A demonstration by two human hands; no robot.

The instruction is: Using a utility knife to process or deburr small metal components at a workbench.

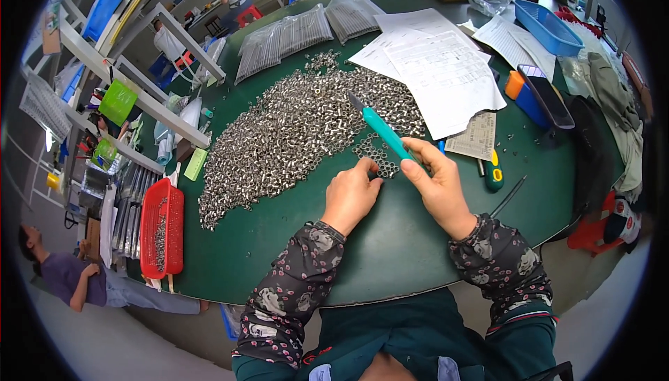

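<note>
My right hand point(442, 189) is closed around the teal handle of a knife point(385, 132). Its grey blade points away from me, over a large heap of small silvery metal rings point(293, 130). Left of it, my left hand point(352, 194) rests low over the green tabletop with the fingers curled and the tips close together. Those fingertips are at the edge of a small group of rings point(380, 154) spread in a single layer in front of the heap. What the left fingers pinch, if anything, is hidden.
Printed papers point(446, 74) lie beyond my right hand. Near them are a phone point(546, 95), a yellow-green handled tool point(494, 174) and a blue basket point(548, 27). Bags of metal rods point(306, 31) lie at the back. A red basket point(147, 231) hangs at the left edge.
</note>
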